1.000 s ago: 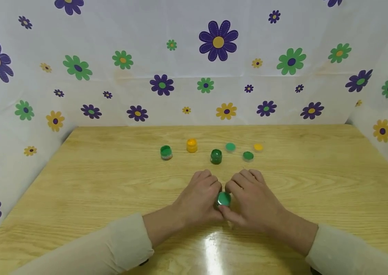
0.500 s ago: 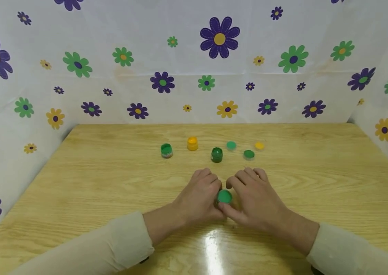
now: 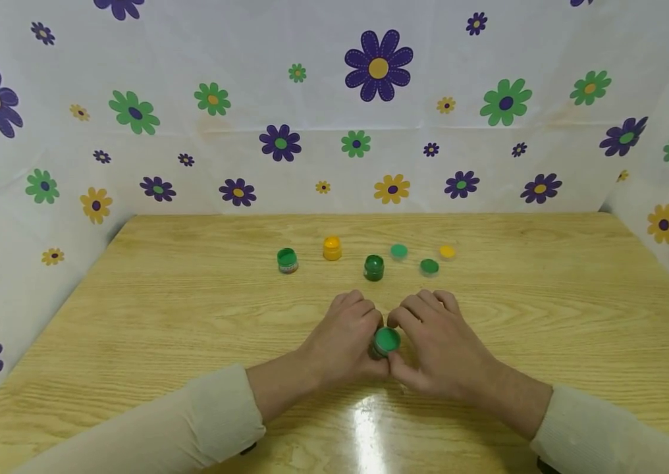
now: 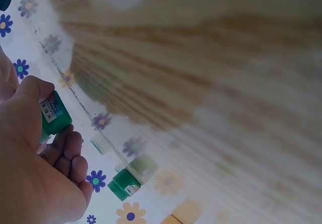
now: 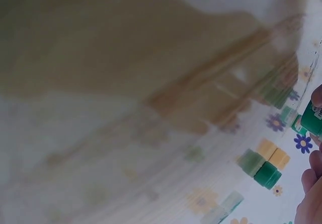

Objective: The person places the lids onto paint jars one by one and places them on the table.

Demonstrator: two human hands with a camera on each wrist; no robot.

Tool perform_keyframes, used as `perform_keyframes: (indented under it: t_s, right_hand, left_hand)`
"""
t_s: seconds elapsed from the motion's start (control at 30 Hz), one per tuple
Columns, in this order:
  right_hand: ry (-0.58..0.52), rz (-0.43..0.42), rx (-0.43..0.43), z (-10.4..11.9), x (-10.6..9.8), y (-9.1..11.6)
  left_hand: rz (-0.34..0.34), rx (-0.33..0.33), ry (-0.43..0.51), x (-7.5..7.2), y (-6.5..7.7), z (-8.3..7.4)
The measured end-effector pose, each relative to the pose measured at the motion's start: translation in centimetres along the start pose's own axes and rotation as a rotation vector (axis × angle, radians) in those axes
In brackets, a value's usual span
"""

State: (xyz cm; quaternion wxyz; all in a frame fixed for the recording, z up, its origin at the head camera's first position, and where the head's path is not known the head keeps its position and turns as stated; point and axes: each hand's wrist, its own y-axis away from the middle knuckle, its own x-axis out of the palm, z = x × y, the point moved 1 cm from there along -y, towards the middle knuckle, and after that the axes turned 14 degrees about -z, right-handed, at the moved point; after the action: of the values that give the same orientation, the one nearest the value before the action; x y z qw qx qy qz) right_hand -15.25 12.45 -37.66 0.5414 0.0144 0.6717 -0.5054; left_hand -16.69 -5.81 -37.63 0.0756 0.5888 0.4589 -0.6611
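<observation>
The left hand [image 3: 340,339] was curled round a green jar [image 3: 387,340], its thumb and fingers closed against the jar's side. The right hand [image 3: 444,342] was bent in from the other side, mostly closed, thumb and forefinger pinching the jar near its rim. The jar was upright between the two hands, close to the near edge of the view, its paler green top facing up.

Half a second earlier the right thumb had lain across the near edge of that top; now it was drawn back to the right, and more of the jar's near side showed.

Beyond the hands, a dark green jar [image 3: 373,268], a mid-green jar [image 3: 287,261] and a yellow jar [image 3: 332,248] stood on the wooden surface [image 3: 162,296], unmoved, with a pale green lid [image 3: 398,251], a darker green lid [image 3: 429,266] and a yellow lid [image 3: 447,251] to their right. Behind hung a flowered cloth [image 3: 311,39].
</observation>
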Motion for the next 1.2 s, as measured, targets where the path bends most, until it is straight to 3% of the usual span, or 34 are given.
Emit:
perform_keyframes:
  t_s: [0.37, 0.9, 1.2]
  right_hand:
    - [0.022, 0.012, -0.008, 0.04, -0.03, -0.18]
    - [0.032, -0.009, -0.016, 0.06, 0.29, -0.09]
    - [0.033, 0.011, 0.035, 0.18, 0.12, -0.17]
  left_hand:
    - [-0.028, 0.027, -0.011, 0.11, -0.09, -0.03]
    - [-0.017, 0.029, -0.013, -0.02, 0.06, -0.09]
    - [-0.001, 0.005, -0.016, -0.10, 0.13, -0.02]
